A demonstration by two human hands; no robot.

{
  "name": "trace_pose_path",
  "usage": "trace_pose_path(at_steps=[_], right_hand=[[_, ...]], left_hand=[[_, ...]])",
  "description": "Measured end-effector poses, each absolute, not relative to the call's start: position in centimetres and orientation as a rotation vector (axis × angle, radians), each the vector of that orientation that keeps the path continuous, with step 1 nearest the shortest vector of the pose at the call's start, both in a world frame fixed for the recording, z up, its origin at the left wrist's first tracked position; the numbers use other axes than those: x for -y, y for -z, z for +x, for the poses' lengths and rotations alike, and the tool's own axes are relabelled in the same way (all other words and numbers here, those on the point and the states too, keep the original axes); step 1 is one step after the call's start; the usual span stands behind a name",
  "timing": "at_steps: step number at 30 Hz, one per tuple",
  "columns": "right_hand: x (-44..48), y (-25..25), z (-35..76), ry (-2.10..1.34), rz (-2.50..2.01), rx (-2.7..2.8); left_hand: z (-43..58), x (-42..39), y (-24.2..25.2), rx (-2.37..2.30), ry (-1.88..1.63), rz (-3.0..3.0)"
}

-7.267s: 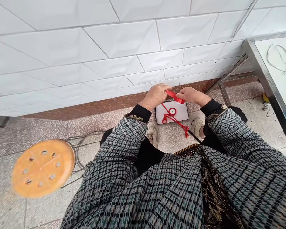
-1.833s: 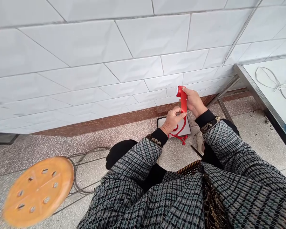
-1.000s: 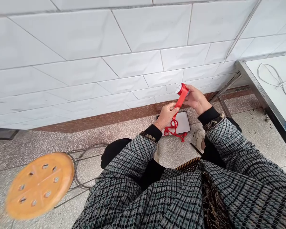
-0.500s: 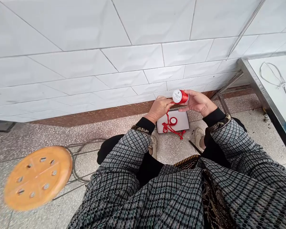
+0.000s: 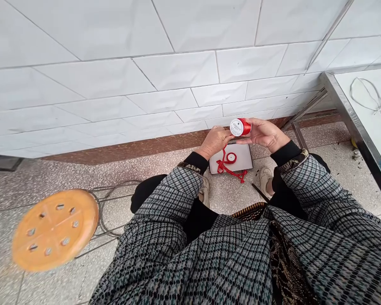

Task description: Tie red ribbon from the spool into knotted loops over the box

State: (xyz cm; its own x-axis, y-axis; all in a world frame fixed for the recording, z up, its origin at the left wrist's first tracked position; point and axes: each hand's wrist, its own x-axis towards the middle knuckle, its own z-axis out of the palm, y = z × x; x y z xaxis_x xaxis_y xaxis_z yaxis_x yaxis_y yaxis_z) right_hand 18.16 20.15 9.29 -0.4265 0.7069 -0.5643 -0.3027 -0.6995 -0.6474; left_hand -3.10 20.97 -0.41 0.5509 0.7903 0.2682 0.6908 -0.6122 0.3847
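My right hand (image 5: 266, 134) holds a spool of red ribbon (image 5: 241, 126), its white labelled end turned to the left and toward me. To the left of the spool, my left hand (image 5: 216, 142) is closed, the thumb and fingertips pinching red cord beside the spool. From these fingers the red cord (image 5: 225, 165) hangs down over a shallow box (image 5: 245, 154) with a pale inside and dark rim, standing on the floor between my feet. A smaller red roll (image 5: 231, 158) with a white centre lies in the box. Part of the cord runs over the box's near edge.
A round orange stool (image 5: 55, 228) with a metal wire frame stands on the left. At the right is a metal-edged table (image 5: 365, 110) with a thin white cable (image 5: 376, 99) on it. A white tiled wall (image 5: 190, 72) rises in front. A dark stick (image 5: 260, 193) lies by my right foot.
My right fingers have closed in under the spool, which is turned slightly. The left hand keeps its pinch. My view has shifted a little.
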Motion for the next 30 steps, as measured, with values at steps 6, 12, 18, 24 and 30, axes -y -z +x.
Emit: trace_pose_path(at_steps=[6, 12, 18, 24, 30], right_hand=[[-20.2, -8.7, 18.3, -2.076, -1.265, 0.736], [-19.7, -8.6, 18.6, -2.128, -1.234, 1.004], [-19.5, -8.7, 18.6, -2.164, -1.165, 1.230], [-19.8, -10.5, 20.0, -1.807, -1.395, 1.813], [-18.8, -12.7, 20.9, -1.200, -1.577, 2.561]], left_hand=[[-3.9, -21.2, -0.4, -1.262, -0.690, 2.657], [-5.1, -20.9, -2.1, -1.202, -0.979, 2.777], [-5.2, -20.5, -2.4, -1.145, -0.951, 2.814], [-5.3, -20.7, -2.5, -1.318, -0.899, 2.796], [-3.9, -20.8, -1.1, -1.137, -0.624, 2.577]])
